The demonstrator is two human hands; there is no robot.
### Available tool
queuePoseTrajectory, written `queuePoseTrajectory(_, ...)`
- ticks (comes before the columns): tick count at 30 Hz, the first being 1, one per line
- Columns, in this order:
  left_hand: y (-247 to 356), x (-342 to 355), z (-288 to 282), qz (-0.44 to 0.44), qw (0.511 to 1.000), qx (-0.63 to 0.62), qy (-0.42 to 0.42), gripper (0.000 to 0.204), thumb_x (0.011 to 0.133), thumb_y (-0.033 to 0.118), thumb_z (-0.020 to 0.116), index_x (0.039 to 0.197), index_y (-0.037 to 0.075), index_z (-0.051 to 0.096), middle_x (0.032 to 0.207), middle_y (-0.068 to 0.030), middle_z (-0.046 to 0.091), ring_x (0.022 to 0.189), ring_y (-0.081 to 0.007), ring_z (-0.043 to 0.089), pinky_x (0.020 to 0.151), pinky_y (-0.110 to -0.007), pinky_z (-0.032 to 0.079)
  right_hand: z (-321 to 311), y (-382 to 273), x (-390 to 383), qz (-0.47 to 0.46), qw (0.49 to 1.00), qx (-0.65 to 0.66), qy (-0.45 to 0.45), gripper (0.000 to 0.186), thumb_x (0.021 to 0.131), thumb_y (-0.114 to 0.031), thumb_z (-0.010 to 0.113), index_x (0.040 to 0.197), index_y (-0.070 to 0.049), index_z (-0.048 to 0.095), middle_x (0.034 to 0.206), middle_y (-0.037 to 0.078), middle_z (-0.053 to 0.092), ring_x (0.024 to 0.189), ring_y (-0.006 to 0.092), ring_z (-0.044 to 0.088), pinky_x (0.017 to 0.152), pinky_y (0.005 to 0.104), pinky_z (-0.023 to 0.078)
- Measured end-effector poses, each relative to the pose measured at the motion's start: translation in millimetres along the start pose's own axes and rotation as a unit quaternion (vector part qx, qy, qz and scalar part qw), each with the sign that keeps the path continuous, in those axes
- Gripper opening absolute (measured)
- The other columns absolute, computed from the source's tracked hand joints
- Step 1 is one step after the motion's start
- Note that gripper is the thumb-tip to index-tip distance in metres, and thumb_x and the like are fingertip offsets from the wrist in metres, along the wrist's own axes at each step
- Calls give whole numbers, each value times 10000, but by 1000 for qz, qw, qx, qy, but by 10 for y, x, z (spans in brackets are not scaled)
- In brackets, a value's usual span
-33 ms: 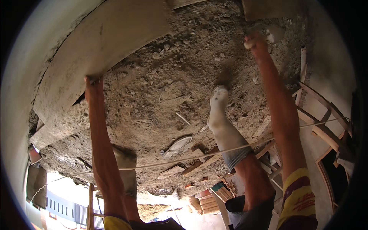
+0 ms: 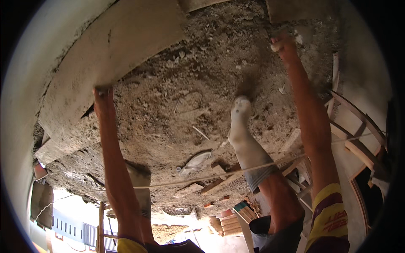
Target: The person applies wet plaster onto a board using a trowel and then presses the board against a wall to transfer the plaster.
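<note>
At the far left, my left hand (image 2: 103, 102) is closed at the edge of a large flat grey-brown slab (image 2: 122, 46). A dark gap shows under the slab beside my wrist. My right hand (image 2: 287, 48) reaches far forward on the right, low over rough, rubbly soil (image 2: 219, 59). Its fingers wrap round a hand tool with a pale rounded handle end (image 2: 276, 46). Blur and dimness hide the tool's working end, so its kind cannot be made out. Between my arms, my dust-covered foot (image 2: 241, 107) stands on the soil.
A pale string (image 2: 219, 173) crosses low in front of my legs. Wooden frames (image 2: 358, 114) lean at the right wall. A sandal (image 2: 197, 161), a thin stick (image 2: 201, 133) and wood offcuts (image 2: 223, 183) lie on the soil. Another slab (image 2: 299, 10) lies at the far right.
My right hand has shifted very slightly to the right with the tool. My left hand stays at the slab's edge.
</note>
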State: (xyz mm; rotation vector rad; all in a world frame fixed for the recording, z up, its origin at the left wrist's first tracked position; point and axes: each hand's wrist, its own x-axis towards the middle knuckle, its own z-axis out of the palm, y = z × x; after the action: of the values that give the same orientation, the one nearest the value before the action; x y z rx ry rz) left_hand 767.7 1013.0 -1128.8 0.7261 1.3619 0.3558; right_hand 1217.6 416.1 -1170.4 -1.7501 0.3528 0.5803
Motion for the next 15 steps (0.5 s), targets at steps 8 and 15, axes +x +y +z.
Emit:
queuePoseTrajectory(8, -1069, -1466, 1849, -37, 955, 241, -169, 657, 1085, 418, 496, 1552, -21, 349, 1407, -250, 585, 1275, -320, 609, 1131, -485, 475, -540, -347, 1201, 22, 982, 175, 60, 698, 1009, -66, 649, 1560, -11, 224, 1516, 185, 301, 1256, 388, 525, 1172, 527, 472)
queuePoseTrajectory(15, -658, -1704, 4143, 157, 936, 189, -251, 768, 1011, 594, 562, 1401, -62, 486, 1307, -269, 624, 1202, -360, 621, 1058, -496, 495, 1126, -1391, -397, 95, 951, 293, 38, 486, 965, -152, 724, 1338, -5, 448, 1095, 104, 597, 956, 200, 659, 889, 365, 614)
